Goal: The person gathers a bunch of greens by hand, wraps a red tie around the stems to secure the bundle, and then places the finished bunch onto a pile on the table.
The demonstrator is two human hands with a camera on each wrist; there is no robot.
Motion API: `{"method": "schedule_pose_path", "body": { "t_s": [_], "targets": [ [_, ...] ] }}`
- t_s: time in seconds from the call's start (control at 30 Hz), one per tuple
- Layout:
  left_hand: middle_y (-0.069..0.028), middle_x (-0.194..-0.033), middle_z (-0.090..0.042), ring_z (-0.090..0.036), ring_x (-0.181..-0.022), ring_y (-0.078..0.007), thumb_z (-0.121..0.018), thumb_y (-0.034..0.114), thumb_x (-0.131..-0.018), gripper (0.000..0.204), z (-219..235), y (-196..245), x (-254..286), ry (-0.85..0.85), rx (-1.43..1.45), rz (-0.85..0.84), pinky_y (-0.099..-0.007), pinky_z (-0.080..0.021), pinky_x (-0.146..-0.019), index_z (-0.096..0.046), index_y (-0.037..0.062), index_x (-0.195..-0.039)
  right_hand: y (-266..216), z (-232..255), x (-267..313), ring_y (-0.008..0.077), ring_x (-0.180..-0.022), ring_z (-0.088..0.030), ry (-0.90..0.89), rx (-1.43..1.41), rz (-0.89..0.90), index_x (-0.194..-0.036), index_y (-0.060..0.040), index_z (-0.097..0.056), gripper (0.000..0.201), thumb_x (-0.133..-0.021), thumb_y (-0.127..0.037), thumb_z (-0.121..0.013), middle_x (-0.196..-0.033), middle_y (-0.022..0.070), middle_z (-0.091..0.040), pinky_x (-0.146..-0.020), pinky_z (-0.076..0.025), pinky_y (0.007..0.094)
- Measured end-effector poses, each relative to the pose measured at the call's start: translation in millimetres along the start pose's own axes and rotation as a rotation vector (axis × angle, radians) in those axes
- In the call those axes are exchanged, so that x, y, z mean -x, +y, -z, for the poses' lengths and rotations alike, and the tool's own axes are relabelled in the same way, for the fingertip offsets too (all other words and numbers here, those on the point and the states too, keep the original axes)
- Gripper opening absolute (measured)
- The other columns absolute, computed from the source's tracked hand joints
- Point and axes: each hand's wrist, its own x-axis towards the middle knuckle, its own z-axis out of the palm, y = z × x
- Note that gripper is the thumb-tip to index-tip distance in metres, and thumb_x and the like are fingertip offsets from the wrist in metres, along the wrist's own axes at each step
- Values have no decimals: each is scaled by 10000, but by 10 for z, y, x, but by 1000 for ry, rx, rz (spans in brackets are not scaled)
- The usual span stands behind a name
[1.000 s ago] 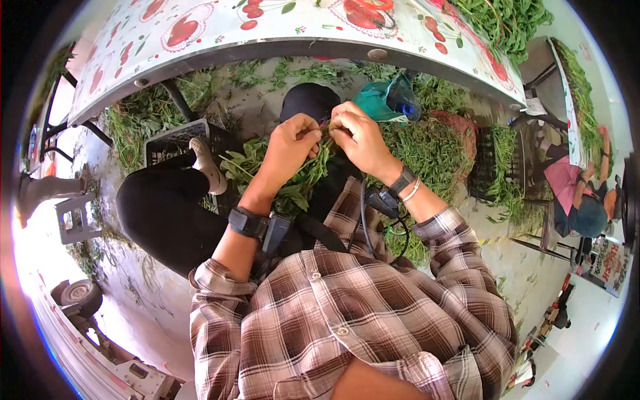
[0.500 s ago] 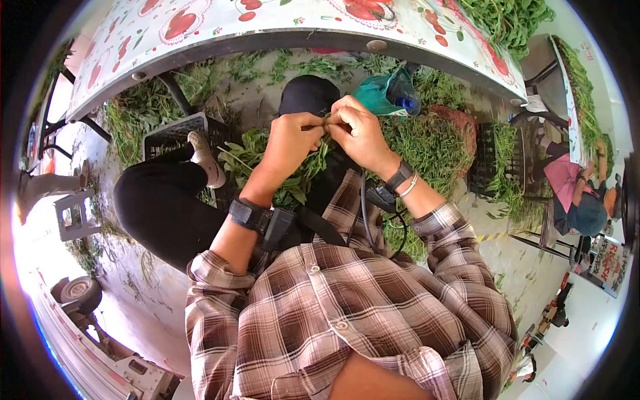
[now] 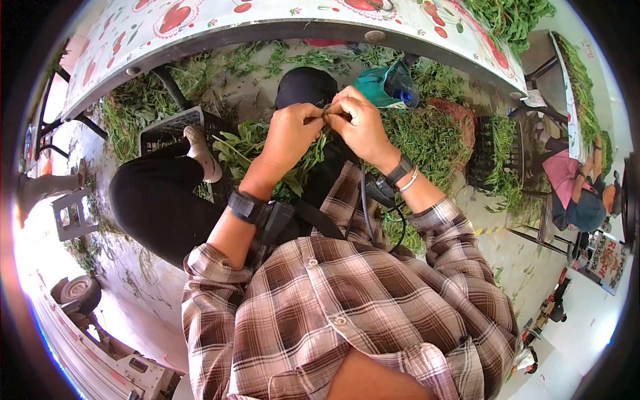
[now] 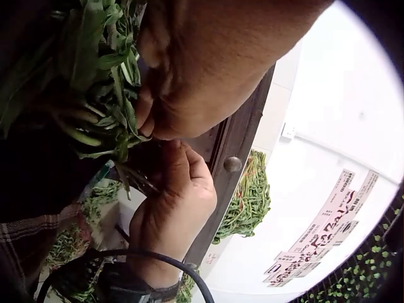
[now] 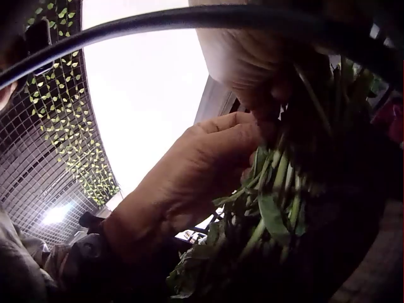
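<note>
A bunch of leafy greens (image 3: 250, 150) lies across the person's lap, its leaves spreading to the left beneath the left hand. The left hand (image 3: 291, 135) pinches at the stem end with thumb and curled fingers. Right beside it, the right hand (image 3: 361, 127) pinches at the same spot, and the fingertips of both hands meet. In the left wrist view, the cut stems (image 4: 136, 177) stick out by the right hand (image 4: 173, 205). Pale green stems (image 5: 278, 173) run down from the left hand's fingers in the right wrist view. I cannot tell whether a tie is between the fingertips.
A table (image 3: 267, 21) with a cherry-print cover stands in front. Below it are a black crate (image 3: 177, 130), a teal bag (image 3: 377, 85) and heaped greens (image 3: 427, 143). Another crate (image 3: 490, 157) stands at right, near a person in a cap (image 3: 587, 212). A grey stool (image 3: 75, 215) is at left.
Both hands have moved slightly up and their fingertips have drawn together over the stem end, where stems showed between them before. The view has shifted a little.
</note>
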Motion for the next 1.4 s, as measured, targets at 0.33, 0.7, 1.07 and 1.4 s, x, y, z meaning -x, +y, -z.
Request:
{"method": "schedule_pose_path", "body": {
  "t_s": [0.33, 0.7, 1.07, 1.4],
  "targets": [
    [-171, -781, -651, -649, -682, -255, -621, 69, -767, 149, -17, 6, 20, 61, -58, -39, -321, -496, -634, -664, -18, -880, -180, 130, -21, 175, -742, -595, -1, -265, -132, -886, 32, -596, 65, -830, 5, -580, -929, 96, -541, -610, -491, 280],
    [-1, -656, -562, -485, -565, -50, -628, 87, -819, 158, -17, -76, 10, 14, 226, 127, -218, -401, -513, -643, -51, -893, -86, 66, -1, 103, -800, -564, -71, -4, -46, -890, 13, -611, 129, -773, 57, -641, -998, 42, -510, -677, -485, 245],
    [-2, -617, -549, -471, -561, -42, -623, 94, -820, 146, -51, -118, 9, 69, 41, 30, -226, -388, -504, -642, -47, -850, -71, 16, -59, 89, -763, -529, -43, -5, -31, -895, -3, -637, 128, -773, 33, -646, -955, 23, -498, -654, -449, 231],
    [-26, -629, -582, -520, -567, -55, -597, 67, -811, 138, -47, -75, 15, 58, 31, -1, -229, -433, -527, -661, -36, -877, -55, -12, -76, 210, -799, -569, -11, 2, -110, -813, -5, -635, 76, -740, -17, -652, -886, 57, -517, -694, -466, 307]
  ]
}}
